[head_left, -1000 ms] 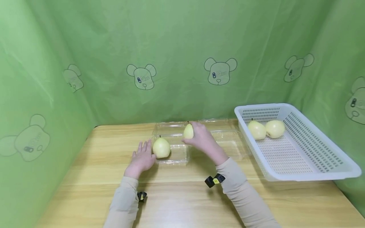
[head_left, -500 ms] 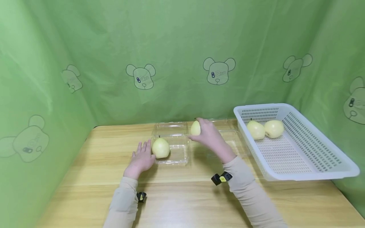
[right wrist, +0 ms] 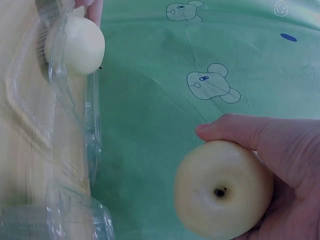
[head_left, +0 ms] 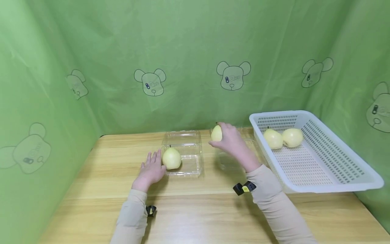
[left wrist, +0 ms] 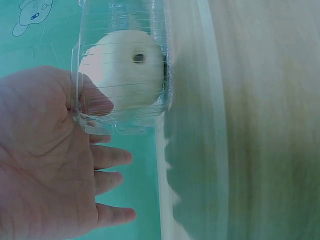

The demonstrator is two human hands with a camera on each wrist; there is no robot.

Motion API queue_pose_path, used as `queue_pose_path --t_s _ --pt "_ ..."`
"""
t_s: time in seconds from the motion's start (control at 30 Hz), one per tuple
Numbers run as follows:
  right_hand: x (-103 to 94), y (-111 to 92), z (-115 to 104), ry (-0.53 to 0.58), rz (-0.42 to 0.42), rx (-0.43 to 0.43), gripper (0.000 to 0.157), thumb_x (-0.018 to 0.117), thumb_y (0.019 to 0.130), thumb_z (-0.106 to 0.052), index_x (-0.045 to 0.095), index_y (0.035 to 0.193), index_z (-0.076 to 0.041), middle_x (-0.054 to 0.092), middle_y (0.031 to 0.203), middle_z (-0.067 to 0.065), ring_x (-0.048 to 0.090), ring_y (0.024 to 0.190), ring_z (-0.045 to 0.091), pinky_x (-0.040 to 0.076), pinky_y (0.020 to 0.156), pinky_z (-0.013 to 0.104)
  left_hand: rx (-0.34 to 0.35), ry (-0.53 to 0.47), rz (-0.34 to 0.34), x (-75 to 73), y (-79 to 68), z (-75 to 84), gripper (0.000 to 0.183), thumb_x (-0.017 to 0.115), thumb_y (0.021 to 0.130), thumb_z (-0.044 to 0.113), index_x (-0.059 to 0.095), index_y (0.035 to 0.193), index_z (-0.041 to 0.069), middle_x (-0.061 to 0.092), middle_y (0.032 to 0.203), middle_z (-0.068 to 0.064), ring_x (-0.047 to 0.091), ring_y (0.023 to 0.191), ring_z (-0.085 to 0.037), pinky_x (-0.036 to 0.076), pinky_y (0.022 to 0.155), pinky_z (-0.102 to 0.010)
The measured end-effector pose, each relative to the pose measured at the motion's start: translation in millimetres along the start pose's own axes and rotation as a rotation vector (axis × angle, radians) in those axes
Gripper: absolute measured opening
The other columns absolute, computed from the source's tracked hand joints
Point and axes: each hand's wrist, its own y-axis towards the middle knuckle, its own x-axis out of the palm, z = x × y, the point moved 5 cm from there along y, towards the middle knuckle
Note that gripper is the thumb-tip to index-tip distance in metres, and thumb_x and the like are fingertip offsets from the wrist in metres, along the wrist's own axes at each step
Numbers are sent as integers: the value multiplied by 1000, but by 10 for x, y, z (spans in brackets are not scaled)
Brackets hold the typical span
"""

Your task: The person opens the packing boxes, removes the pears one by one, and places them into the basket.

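My right hand [head_left: 232, 139] grips a pale yellow pear [head_left: 216, 133] in the air over a clear plastic box [head_left: 226, 162] at the right. In the right wrist view the held pear [right wrist: 220, 190] shows its end, with the thumb along its side. A second pear [head_left: 172, 158] sits in the left part of a clear plastic box [head_left: 192, 165] whose lid [head_left: 182, 137] lies folded back. My left hand [head_left: 150, 172] is beside that box, fingers straight. In the left wrist view its thumb [left wrist: 95, 97] touches the box wall near the pear [left wrist: 122, 70].
A white perforated plastic basket [head_left: 332, 189] stands at the right with two pears [head_left: 273, 139] in its far left corner. Green curtains [head_left: 189, 101] with bear-head prints rise behind and beside the wooden table [head_left: 189, 217].
My right hand has carried its pear rightward and slightly farther away, from beside the left box to over the right one. My left hand has stayed in place.
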Motion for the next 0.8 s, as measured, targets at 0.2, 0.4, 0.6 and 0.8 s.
queue_pose_path --t_s 0.2,0.4,0.6,0.8 --pt "-106 -10 39 -38 20 6 88 79 74 -36 40 142 5 54 129 31 54 115 48 55 87 59 3 -1 1 -6 3 6 72 40 98 31 5 157 6 12 163 -19 2 151 -40 8 119 -67" --pt "-212 -20 85 -60 31 13 89 80 74 -36 40 141 7 53 130 32 53 118 49 52 92 60 3 -4 -5 -17 1 12 72 40 99 31 5 157 6 12 163 -19 2 152 -40 8 119 -67" --pt "-331 -37 142 -82 46 18 86 79 75 -34 41 141 7 53 129 33 54 115 50 53 90 60 1 -3 -8 -30 11 19 72 40 99 31 4 157 7 11 163 -19 0 151 -40 7 119 -67" --pt "-421 -34 208 -85 46 8 85 78 76 -31 40 140 9 53 128 35 53 115 51 52 92 61 1 -1 -12 -35 4 24 73 40 99 31 4 157 6 12 163 -20 1 151 -40 7 119 -67"
